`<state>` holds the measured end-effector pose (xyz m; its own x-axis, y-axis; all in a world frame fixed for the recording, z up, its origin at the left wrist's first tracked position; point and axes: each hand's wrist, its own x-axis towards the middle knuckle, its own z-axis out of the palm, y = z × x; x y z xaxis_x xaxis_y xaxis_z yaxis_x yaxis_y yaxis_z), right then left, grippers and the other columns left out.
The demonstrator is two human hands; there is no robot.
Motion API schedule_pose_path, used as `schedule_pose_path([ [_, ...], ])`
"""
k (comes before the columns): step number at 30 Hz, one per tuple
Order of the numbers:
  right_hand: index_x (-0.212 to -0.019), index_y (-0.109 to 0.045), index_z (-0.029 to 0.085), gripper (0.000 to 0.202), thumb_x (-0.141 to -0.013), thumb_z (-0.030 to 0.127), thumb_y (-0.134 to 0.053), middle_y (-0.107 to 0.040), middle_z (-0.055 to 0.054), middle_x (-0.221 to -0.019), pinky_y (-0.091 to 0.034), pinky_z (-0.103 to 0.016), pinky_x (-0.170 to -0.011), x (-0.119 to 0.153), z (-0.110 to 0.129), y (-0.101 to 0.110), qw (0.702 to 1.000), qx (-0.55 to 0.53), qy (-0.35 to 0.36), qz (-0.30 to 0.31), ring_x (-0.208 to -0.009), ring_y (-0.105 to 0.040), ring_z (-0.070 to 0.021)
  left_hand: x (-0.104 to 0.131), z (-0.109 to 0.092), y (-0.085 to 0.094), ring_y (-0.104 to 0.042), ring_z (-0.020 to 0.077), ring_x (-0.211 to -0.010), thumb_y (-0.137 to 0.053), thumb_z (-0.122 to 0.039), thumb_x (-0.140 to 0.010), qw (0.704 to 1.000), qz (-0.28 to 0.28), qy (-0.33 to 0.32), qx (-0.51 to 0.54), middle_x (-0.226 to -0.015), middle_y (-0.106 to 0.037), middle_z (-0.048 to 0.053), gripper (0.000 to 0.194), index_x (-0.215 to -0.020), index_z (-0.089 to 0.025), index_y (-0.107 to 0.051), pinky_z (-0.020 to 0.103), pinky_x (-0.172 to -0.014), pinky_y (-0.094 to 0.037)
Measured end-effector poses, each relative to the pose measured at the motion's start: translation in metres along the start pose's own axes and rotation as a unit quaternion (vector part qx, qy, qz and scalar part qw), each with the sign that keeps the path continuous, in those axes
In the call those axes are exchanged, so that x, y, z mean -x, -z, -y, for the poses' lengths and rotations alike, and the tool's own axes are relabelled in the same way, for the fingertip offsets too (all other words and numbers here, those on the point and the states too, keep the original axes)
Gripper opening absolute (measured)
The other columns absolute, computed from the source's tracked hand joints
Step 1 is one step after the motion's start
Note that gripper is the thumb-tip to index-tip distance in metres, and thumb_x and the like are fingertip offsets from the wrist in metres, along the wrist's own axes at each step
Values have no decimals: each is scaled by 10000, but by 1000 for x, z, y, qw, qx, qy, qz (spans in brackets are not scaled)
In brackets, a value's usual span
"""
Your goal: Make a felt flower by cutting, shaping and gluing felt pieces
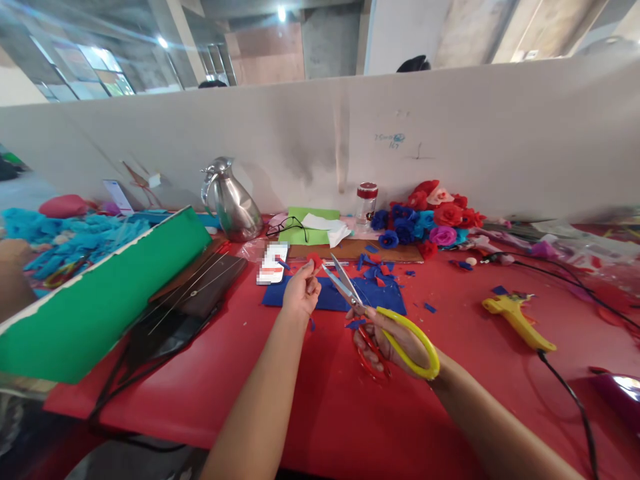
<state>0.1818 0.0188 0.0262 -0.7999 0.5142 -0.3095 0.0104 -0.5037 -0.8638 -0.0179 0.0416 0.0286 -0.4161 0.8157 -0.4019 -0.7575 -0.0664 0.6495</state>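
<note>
Pinched in the fingers of my left hand (302, 291) is a small red piece of paper or cloth (315, 260). My right hand (395, 339) grips a pair of scissors (356, 301) with one yellow and one red handle. The blades are parted, and their tips point up and left, close beside the red piece. A small blue scrap (355, 325) lies against my right fingers. Under and behind both hands a flat blue sheet (330, 295) rests on the red table, with blue and red scraps (376, 272) scattered at its right end.
A yellow glue gun (517, 321) with a black cord lies at right. Behind stand crepe-like flowers (420, 220), a red-lidded jar (367, 205), glasses (290, 228) and a steel jug (231, 203). On the left are a green-sided box (110, 293) and a dark brown bag (200, 287).
</note>
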Motion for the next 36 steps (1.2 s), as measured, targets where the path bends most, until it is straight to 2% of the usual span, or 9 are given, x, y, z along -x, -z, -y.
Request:
schedule_pose_path([
  [6,-1023,-489,230,452,-800,619,-547,-544,47,-606,-373,-195,-375,0,0,-1,1000,-5,-1,-5,-410,-474,-84,1,0,-1,-192,-7,-302,-645,-134,-793,1000,3,0,1,-580,-651,-5,204,-644,-147,-506,181,-341,-179],
  [13,-1091,-480,229,517,-784,638,-558,-542,50,-608,-364,-197,-364,0,0,0,1000,-2,0,1,-401,-469,-84,3,1,-4,-188,-5,-283,-594,-113,-827,1000,2,6,3,-507,-599,-23,207,-639,-142,-514,168,-331,-155],
  [21,-1050,-493,216,523,-764,645,-587,-540,47,-593,-363,-188,-374,0,0,-1,1000,-11,14,-14,-411,-454,-79,0,3,1,-209,-6,-295,-702,-139,-740,999,43,-7,-16,-498,-559,-49,226,-622,-147,-509,173,-340,-159],
  [27,-1012,-497,220,511,-741,635,-619,-540,40,-605,-341,-188,-385,1,2,-1,999,-25,23,-22,-438,-447,-80,0,6,2,-251,-2,-312,-821,-198,-612,995,82,-41,-46,-499,-511,-78,319,-644,-159,-506,186,-359,-154],
  [31,-1008,-490,228,501,-742,635,-613,-534,41,-607,-336,-193,-390,1,4,-1,999,-24,22,-26,-436,-436,-77,0,8,2,-241,2,-306,-821,-217,-615,991,99,-55,-76,-457,-436,-95,310,-641,-157,-519,199,-363,-136],
  [36,-1007,-497,226,484,-758,630,-589,-534,40,-604,-335,-201,-392,1,6,0,999,-23,30,-28,-424,-431,-80,3,11,2,-243,-2,-314,-820,-241,-613,980,144,-54,-130,-460,-421,-89,297,-635,-151,-539,203,-373,-138],
])
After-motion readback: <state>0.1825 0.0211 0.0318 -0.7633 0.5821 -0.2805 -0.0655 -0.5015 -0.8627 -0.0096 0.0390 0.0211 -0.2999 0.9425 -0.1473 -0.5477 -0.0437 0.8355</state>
